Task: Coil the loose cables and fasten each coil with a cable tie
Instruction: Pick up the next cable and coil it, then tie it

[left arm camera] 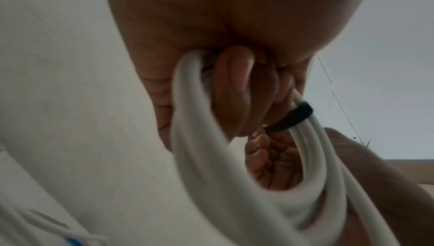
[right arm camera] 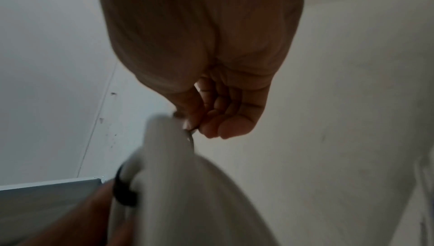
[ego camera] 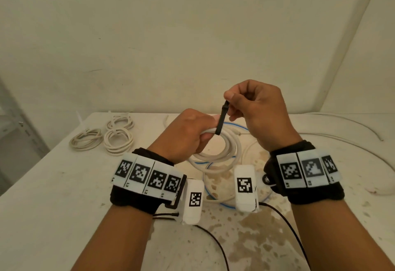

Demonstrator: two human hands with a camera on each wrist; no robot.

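- The left hand is gripping a thick white coiled cable, fingers curled round it, above the stained white table.
- The right hand is pinching a black cable tie looped round the coil.

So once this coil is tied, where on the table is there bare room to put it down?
The near-left table in front of the three tied coils is bare. The middle is crowded: plate under the hands and held coil, loose cable trailing right.
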